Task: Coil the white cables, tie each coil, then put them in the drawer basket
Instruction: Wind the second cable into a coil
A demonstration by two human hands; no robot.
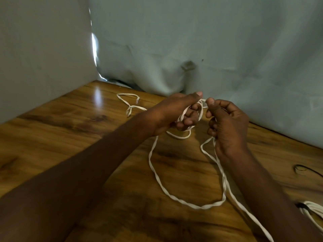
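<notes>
Both hands, left hand point(176, 112) and right hand point(227, 123), grip white cable point(174, 196) near curtain point(209, 49).

Second cable bundle point(312, 209) cut by right edge.

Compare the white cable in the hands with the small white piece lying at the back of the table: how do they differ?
The held cable is wound around the left hand and pinched by the right hand; the back piece lies untouched on the table. The held cable trails a long loose loop toward the camera; the back piece looks much shorter. Both are white and flat-looking.
</notes>
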